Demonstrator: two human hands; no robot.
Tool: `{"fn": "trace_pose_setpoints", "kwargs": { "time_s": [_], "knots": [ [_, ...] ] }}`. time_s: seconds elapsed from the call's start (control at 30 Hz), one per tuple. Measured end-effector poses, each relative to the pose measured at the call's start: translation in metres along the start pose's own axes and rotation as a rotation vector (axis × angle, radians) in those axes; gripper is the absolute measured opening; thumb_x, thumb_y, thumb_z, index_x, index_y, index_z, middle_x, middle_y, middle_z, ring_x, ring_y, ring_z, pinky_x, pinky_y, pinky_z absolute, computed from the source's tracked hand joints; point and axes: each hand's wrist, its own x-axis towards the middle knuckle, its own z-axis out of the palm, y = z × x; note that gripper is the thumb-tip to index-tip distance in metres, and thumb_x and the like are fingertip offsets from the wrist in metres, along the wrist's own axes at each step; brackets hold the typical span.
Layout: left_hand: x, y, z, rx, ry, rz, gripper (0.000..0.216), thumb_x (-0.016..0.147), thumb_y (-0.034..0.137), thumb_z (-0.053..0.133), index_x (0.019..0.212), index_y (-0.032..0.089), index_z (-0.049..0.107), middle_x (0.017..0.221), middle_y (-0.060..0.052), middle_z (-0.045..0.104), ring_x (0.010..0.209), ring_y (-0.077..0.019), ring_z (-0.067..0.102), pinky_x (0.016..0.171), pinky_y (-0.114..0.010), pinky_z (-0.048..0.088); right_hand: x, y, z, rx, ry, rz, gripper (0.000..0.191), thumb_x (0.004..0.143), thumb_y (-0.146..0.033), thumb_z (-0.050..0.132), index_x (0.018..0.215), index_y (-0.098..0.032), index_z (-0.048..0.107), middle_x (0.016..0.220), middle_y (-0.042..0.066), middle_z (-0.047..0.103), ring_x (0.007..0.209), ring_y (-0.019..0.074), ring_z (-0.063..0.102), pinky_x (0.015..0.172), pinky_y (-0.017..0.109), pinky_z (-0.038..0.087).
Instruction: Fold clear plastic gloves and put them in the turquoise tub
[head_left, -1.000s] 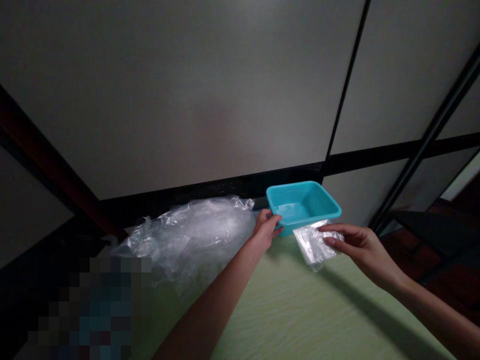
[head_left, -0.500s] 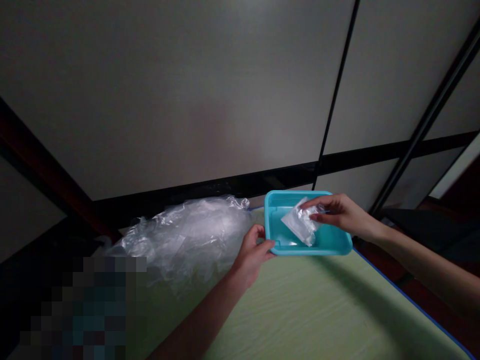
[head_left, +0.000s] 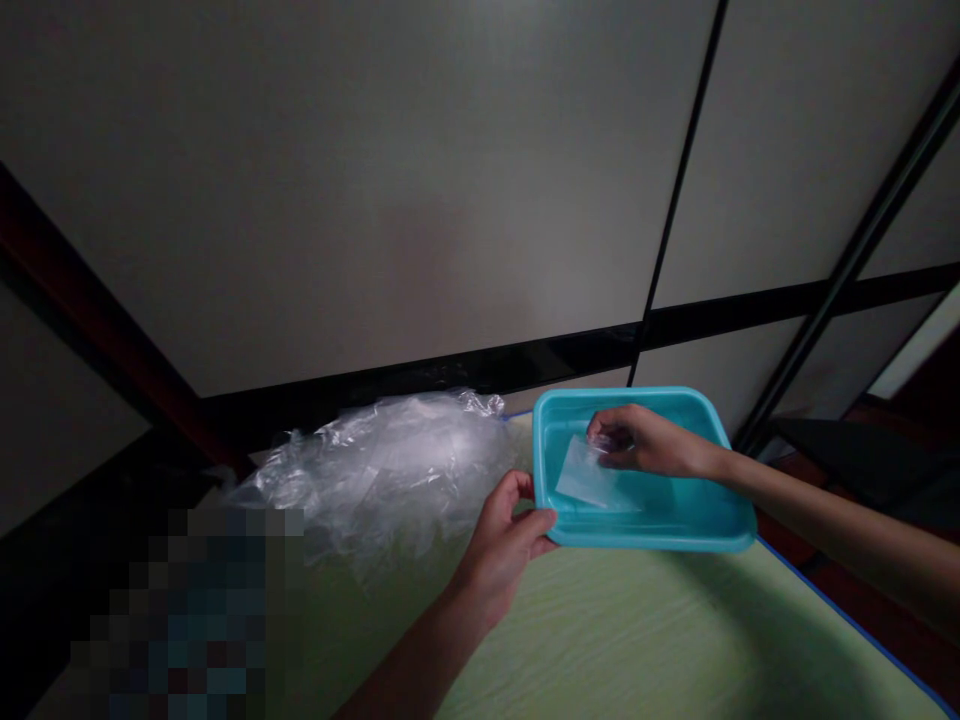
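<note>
Two bare hands of yours meet at one turquoise basin, above a pale green surface trimmed with a blue edge. Nearest, your left hand is clamped on the basin's left side by its near corner, thumb over the rim and the other fingers bent against the outside wall. You have the basin open side up; whether its base touches the green surface, I cannot tell. Your right hand comes in over the basin's right side, wrist above the rim, with its fingers curled and thumb and fingertips drawn close together. Your folded clear plastic lies inside the basin, toward the left, its upper right part under those fingertips and the rest spreading below and to the left of them; I cannot tell whether you are pinching it or only touching it. Left of the basin and beyond your left hand, a crumpled heap of clear plastic sits on the green surface. Behind everything stand pale panels crossed by a glossy black band.
</note>
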Motion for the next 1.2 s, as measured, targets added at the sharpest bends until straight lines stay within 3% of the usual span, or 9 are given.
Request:
{"fn": "trace_pose_setpoints", "kwargs": {
  "time_s": [0.17, 0.3, 0.4, 0.53, 0.67, 0.83, 1.0, 1.2],
  "knots": [
    [0.001, -0.003, -0.002, -0.008, 0.002, 0.004, 0.021, 0.062, 0.018, 0.061, 0.072, 0.018, 0.043, 0.079, 0.001, 0.051, 0.071, -0.0125, 0.054, 0.069, -0.031, 0.047, -0.006, -0.011, -0.005, -0.064, 0.026, -0.054, 0.007, 0.069, -0.019, 0.058, 0.063, -0.018, 0.061, 0.070, 0.001, 0.061, 0.067, 0.0150, 0.056, 0.065, 0.029, 0.044],
    [0.002, -0.005, -0.002, -0.012, 0.004, 0.004, 0.020, 0.062, 0.018, 0.061, 0.072, 0.017, 0.043, 0.078, 0.001, 0.050, 0.071, -0.0124, 0.053, 0.069, -0.031, 0.047, -0.009, -0.016, -0.005, -0.134, 0.151, -0.133, 0.008, 0.070, -0.018, 0.058, 0.064, -0.018, 0.063, 0.081, 0.003, 0.058, 0.066, 0.0134, 0.055, 0.055, 0.025, 0.042],
    [0.002, -0.004, -0.001, -0.015, 0.004, -0.001, 0.021, 0.062, 0.018, 0.061, 0.072, 0.017, 0.043, 0.078, 0.001, 0.050, 0.070, -0.0123, 0.053, 0.068, -0.031, 0.047, -0.008, -0.016, 0.000, -0.135, 0.116, -0.148, 0.010, 0.069, -0.012, 0.056, 0.067, -0.018, 0.064, 0.086, 0.004, 0.058, 0.068, 0.0132, 0.056, 0.056, 0.024, 0.043],
    [0.001, -0.002, 0.001, -0.019, -0.003, -0.002, 0.021, 0.062, 0.019, 0.061, 0.073, 0.018, 0.043, 0.078, 0.001, 0.050, 0.071, -0.0129, 0.054, 0.069, -0.031, 0.047, -0.009, -0.009, 0.007, -0.116, -0.049, -0.094, 0.026, 0.060, 0.001, 0.049, 0.069, -0.018, 0.064, 0.082, 0.002, 0.061, 0.075, 0.0157, 0.057, 0.062, 0.026, 0.045],
    [0.000, -0.001, 0.000, -0.015, 0.002, -0.004, 0.021, 0.062, 0.018, 0.061, 0.072, 0.018, 0.043, 0.077, 0.001, 0.050, 0.071, -0.0133, 0.053, 0.068, -0.031, 0.048, -0.013, -0.001, 0.009, -0.110, -0.096, -0.015, 0.041, 0.051, 0.007, 0.038, 0.073, -0.017, 0.063, 0.076, 0.001, 0.061, 0.072, 0.0165, 0.057, 0.062, 0.027, 0.046],
    [0.000, -0.003, -0.001, -0.019, -0.008, -0.004, 0.019, 0.063, 0.017, 0.060, 0.073, 0.017, 0.043, 0.079, 0.001, 0.051, 0.072, -0.0132, 0.054, 0.068, -0.030, 0.047, -0.012, 0.005, 0.006, -0.047, -0.114, 0.118, 0.032, 0.050, 0.005, 0.035, 0.066, -0.016, 0.054, 0.072, 0.001, 0.059, 0.073, 0.0158, 0.058, 0.063, 0.025, 0.047],
    [-0.003, -0.003, 0.000, 0.000, -0.021, -0.002, 0.017, 0.066, 0.015, 0.057, 0.074, 0.017, 0.043, 0.079, 0.000, 0.051, 0.073, -0.0135, 0.053, 0.070, -0.030, 0.047, -0.011, 0.009, 0.007, -0.027, -0.098, 0.253, 0.016, 0.062, -0.003, 0.040, 0.069, -0.016, 0.047, 0.070, 0.002, 0.055, 0.057, 0.0136, 0.056, 0.049, 0.024, 0.046],
    [-0.003, -0.002, 0.001, 0.026, -0.027, -0.007, 0.019, 0.065, 0.015, 0.057, 0.075, 0.017, 0.041, 0.079, 0.000, 0.050, 0.073, -0.0135, 0.052, 0.069, -0.030, 0.047, -0.009, 0.010, 0.014, -0.140, -0.043, 0.221, 0.022, 0.056, -0.003, 0.054, 0.070, -0.018, 0.045, 0.070, -0.001, 0.052, 0.063, 0.0138, 0.051, 0.057, 0.024, 0.042]
  ]
}}
